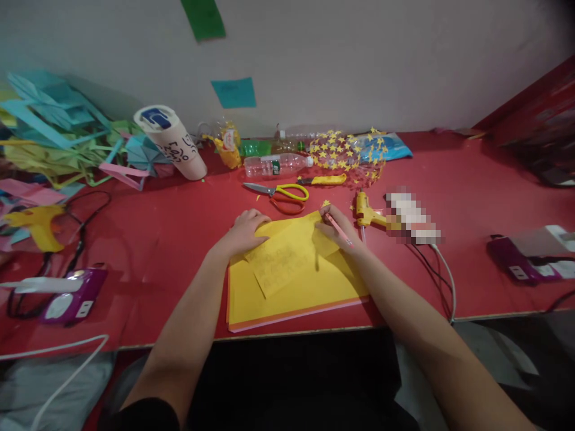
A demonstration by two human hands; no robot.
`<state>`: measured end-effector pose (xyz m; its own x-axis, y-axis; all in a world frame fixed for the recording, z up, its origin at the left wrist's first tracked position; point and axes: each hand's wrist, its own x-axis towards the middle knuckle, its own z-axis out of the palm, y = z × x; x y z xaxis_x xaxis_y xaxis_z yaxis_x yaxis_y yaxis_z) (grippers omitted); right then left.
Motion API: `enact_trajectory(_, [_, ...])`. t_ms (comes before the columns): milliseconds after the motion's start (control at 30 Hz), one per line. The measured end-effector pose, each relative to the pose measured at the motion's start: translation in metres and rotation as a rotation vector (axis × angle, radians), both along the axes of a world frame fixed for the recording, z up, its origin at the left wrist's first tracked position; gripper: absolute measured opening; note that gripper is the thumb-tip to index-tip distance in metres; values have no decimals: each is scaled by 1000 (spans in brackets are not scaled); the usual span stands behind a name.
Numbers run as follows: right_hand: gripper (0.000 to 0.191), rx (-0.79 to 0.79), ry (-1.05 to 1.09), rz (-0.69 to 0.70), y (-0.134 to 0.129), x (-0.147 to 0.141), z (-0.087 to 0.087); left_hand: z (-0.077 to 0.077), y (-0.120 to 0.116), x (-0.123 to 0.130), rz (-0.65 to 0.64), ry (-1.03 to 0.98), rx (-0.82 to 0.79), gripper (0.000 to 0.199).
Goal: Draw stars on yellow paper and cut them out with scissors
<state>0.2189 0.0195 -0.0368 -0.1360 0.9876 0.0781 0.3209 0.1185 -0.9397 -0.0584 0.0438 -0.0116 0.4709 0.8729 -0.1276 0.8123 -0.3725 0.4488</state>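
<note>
In the head view, a stack of coloured paper point(287, 302) lies before me, yellow on top with orange and pink edges showing below. On it rests a smaller yellow sheet point(281, 272) with faint marks. My left hand point(247, 232) lies over the upper left corner of the paper, fingers loosely extended and pressing down. Near the upper right edge, my right hand point(336, 230) grips a pink pen point(338, 227) in a writing hold, its tip low at the paper. Just beyond the stack are scissors point(283, 194) with yellow and red handles.
A yellow utility knife point(326, 179), plastic bottle point(276, 164) and yellow star decorations point(336, 149) lie farther back. To the right is a glue gun point(368, 212). A white tumbler point(173, 143), another glue gun point(38, 224) and purple power strip point(76, 293) stand left.
</note>
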Motion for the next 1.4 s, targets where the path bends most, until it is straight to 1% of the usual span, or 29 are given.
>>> enact_trajectory(67, [24,-4,-27,6,0,0,-1,2,-2,3,1,18,-24,40])
enact_trajectory(133, [22,-7,-54,10,-2,-2,-1,4,-4,4,28,13,-49,39])
enact_trajectory(333, [21,2,-142,18,-9,-6,0,10,-11,10,68,45,-72,35])
enact_trajectory(500, [22,32,-185,8,-9,-8,-3,19,-14,18,132,153,-68,40])
enact_trajectory(567, [20,52,-188,21,-8,-9,-4,20,-14,19,164,187,-61,41])
enact_trajectory(633, [19,64,-191,33,-8,-9,-5,18,-13,19,191,190,-56,39])
enact_trajectory(767, [16,52,-205,25,-7,-9,-6,9,-9,14,183,152,16,34])
enact_trajectory(833, [16,62,-204,19,-7,-9,-7,7,-8,12,186,147,3,37])
enact_trajectory(933, [16,75,-195,15,-6,-9,-7,11,-6,10,174,171,-31,38])
enact_trajectory(1033, [15,84,-190,14,-6,-9,-7,20,-5,11,104,185,-9,25])
enact_trajectory(1100, [15,92,-188,23,-5,-9,-7,26,-3,11,73,128,-91,15])
enact_trajectory(1167, [16,104,-184,33,-5,-9,-7,31,-1,10,36,57,-190,10])
enact_trajectory(1267, [18,118,-169,59,-7,-9,-2,35,0,6,-40,-52,-246,15])
enact_trajectory(1300, [18,122,-159,69,-9,-10,1,36,-2,4,-43,-100,-255,18])
enact_trajectory(1367, [17,131,-131,84,-12,-10,8,41,-8,-1,-26,-201,-305,24])
enact_trajectory(1400, [17,141,-113,80,-14,-10,13,44,-13,-5,15,-289,-314,26])
